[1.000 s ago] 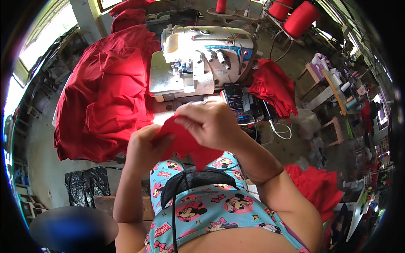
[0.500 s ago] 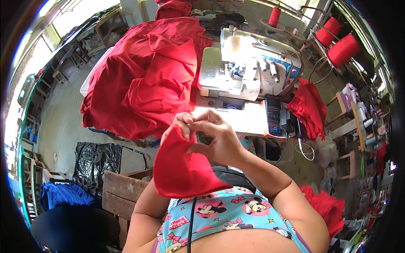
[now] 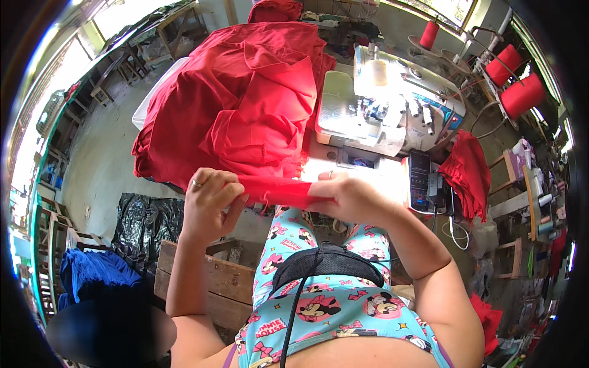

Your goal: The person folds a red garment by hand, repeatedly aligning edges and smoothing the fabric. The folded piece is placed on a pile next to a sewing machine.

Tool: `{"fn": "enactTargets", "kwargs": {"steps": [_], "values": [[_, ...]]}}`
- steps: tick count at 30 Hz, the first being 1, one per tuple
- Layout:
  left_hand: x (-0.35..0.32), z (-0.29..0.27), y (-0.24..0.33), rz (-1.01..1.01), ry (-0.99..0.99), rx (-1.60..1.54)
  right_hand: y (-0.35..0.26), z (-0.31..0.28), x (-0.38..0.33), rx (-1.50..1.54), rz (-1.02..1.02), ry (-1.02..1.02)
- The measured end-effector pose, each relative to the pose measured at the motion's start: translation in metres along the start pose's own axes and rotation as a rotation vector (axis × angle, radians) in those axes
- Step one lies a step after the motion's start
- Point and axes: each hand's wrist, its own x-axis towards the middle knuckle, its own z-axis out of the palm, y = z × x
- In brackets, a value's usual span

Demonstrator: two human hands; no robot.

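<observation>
A piece of red fabric point(image 3: 279, 190) is stretched in a narrow band between my hands, above my lap. My left hand point(image 3: 211, 195) grips its left end, fingers curled with a ring showing. Around the right end my right hand point(image 3: 351, 196) is closed, a ring on it too. A few loose threads hang from the band's lower edge. Just beyond it lies a large heap of red cloth point(image 3: 239, 104). To the right of that heap stands a white overlock sewing machine point(image 3: 405, 86), lit brightly at its needle area.
A phone point(image 3: 419, 175) and cables lie at the table's right edge, beside hanging red cloth point(image 3: 467, 175). Red thread cones point(image 3: 523, 95) stand at the far right. A wooden bench point(image 3: 205, 270), a black plastic bag point(image 3: 147, 224) and blue cloth point(image 3: 95, 276) are at the left.
My hands have moved apart, left hand to the left and right hand to the right. The red fabric, earlier hanging below both hands, is now drawn out between them.
</observation>
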Motion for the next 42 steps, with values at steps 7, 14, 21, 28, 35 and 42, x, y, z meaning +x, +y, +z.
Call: {"fn": "enactTargets", "kwargs": {"steps": [7, 14, 21, 28, 35, 42], "values": [[0.022, -0.003, -0.004, -0.351, 0.075, 0.098, -0.002, -0.005, 0.041, 0.150, 0.225, 0.188], [0.031, 0.049, -0.062, -0.498, -0.076, 0.142, 0.079, 0.034, 0.087, -0.081, 0.420, 0.215], [0.039, 0.049, -0.057, -0.629, -0.046, 0.089, 0.060, 0.024, 0.107, -0.367, 0.041, 0.508], [0.035, 0.049, -0.060, -0.606, -0.027, 0.094, 0.074, 0.026, 0.127, -0.102, 0.181, 0.247], [0.033, 0.051, -0.061, -0.611, -0.020, 0.091, 0.061, 0.042, 0.137, -0.071, 0.367, 0.251], [0.033, 0.051, -0.062, -0.609, 0.002, 0.093, 0.078, 0.049, 0.137, 0.138, 0.336, 0.301]]}}
